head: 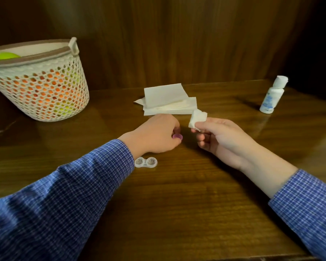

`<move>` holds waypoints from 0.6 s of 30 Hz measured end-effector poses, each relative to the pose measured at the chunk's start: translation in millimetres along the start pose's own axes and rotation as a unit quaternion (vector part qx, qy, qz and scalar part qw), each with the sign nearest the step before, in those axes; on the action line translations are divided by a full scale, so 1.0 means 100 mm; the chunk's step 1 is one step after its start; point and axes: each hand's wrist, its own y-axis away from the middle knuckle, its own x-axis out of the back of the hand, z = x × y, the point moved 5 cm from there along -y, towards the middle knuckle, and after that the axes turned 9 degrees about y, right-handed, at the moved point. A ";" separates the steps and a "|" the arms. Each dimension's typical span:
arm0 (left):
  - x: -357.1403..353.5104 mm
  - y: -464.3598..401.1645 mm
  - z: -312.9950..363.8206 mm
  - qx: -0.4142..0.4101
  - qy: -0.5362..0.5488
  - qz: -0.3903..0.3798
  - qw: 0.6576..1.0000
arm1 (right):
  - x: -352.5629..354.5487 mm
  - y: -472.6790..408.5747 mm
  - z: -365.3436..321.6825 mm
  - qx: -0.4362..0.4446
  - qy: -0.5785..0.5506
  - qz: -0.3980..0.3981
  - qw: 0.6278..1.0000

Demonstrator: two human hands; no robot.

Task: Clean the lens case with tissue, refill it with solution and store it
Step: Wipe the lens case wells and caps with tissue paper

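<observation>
Fingers of the left hand (pixel 156 134) pinched one purple cap (pixel 177 136), the right hand (pixel 220 136) gripped one tissue wad (pixel 197 119), and one open lens case (pixel 145 162) lay on the table (pixel 177 204) beside the left wrist.

Glossy dark wooden table (pixel 177 204) against a brown wood-grain panelled wall (pixel 158 34), dim warm light.

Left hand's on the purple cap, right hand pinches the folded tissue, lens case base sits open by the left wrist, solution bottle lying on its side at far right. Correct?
One error: the solution bottle stands upright at far right, cap on, not on its side. The rest holds in the head view: left hand grips the purple cap, right hand pinches the folded tissue, and the lens case base sits open by the left wrist.
</observation>
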 end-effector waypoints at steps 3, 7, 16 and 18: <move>0.01 0.05 0.04 0.005 0.017 0.005 1.000 | -0.01 0.01 -0.01 0.016 0.023 -0.006 1.000; 0.13 0.28 0.12 -0.009 0.122 0.059 0.991 | -0.04 0.04 -0.04 0.053 0.019 -0.020 0.998; 0.13 0.76 0.05 0.004 0.359 0.152 0.921 | -0.24 0.15 0.01 0.091 0.086 -0.082 0.989; 0.14 0.77 0.05 0.002 0.351 0.155 0.923 | -0.24 0.15 0.00 0.101 0.086 -0.081 0.988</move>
